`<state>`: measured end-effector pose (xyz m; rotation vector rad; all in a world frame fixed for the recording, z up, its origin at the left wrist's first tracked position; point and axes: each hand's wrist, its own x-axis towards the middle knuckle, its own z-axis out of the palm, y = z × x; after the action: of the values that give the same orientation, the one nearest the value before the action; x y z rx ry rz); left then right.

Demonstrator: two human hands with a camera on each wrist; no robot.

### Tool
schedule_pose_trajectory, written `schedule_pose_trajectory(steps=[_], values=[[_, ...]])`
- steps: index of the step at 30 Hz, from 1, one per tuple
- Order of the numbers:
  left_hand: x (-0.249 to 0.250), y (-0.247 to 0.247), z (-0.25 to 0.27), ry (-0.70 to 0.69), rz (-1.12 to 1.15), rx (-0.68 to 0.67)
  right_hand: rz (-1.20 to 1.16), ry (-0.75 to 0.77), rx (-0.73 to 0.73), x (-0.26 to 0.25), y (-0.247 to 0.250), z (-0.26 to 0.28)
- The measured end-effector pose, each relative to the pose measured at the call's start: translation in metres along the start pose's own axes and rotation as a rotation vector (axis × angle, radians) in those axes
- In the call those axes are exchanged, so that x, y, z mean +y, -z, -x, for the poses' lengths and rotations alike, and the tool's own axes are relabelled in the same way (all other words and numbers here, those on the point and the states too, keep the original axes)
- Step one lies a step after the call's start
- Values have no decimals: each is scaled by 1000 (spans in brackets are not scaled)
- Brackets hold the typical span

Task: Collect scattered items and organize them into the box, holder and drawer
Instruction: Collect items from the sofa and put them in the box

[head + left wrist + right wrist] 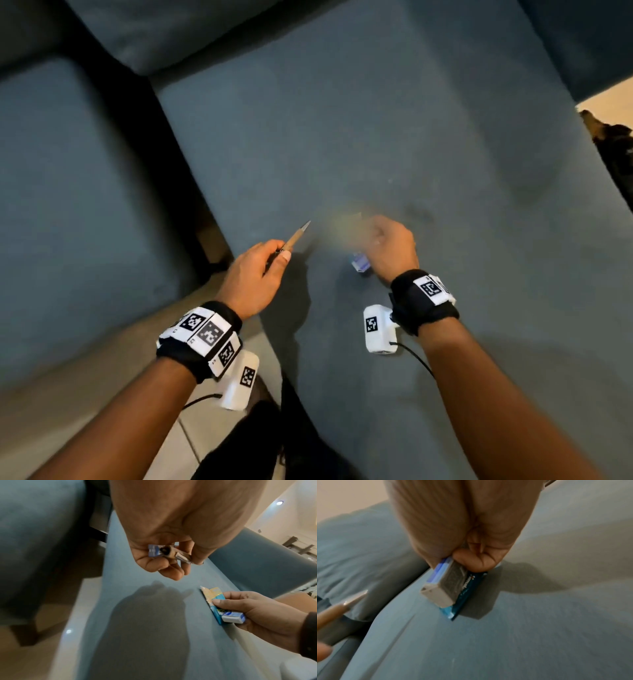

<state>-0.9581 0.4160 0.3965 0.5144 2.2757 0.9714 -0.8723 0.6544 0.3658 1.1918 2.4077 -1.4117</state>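
Note:
Both hands hover over a blue sofa seat cushion (376,137). My left hand (279,253) grips a tan pen (296,236) with a silver tip that points away and to the right. In the left wrist view the pen's butt end (173,553) sits in the curled fingers beside a small blue-labelled item (153,550). My right hand (373,236) pinches a white eraser in a blue sleeve (443,588) together with a flat blue and yellow sachet (211,597). The sachet's lower edge is at the cushion. In the head view the sachet is a blur.
A second blue cushion (68,188) lies to the left, across a dark gap (178,171). Backrest cushions (171,31) run along the top. Pale floor tiles (191,445) show at the lower left. A dark furry shape (613,144) is at the right edge.

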Motion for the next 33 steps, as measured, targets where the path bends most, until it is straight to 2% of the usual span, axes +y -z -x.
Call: schedule_pose_trajectory(steps=[5,11,13,18,20,26,30,33], values=[[-47,10,83,131,146,136,-210,-9,-59,10,-28,59],[-89,19,201,187,276,337,-453,34,-209,-20,-80,159],[-99,18,237,220,345,362,-485,48,-278,-31,-106,195],[-102,13,359,365,781,520,-433,66,-474,-50,-182,313],[-108,12,408,388,883,558,-377,87,-556,-56,-211,363],[-148,3,524,421,998,746,-301,114,-801,-56,-287,476],[-174,-8,573,382,931,860,-230,115,-903,-48,-318,517],[-195,-12,602,375,925,884,-200,86,-968,-44,-334,537]])
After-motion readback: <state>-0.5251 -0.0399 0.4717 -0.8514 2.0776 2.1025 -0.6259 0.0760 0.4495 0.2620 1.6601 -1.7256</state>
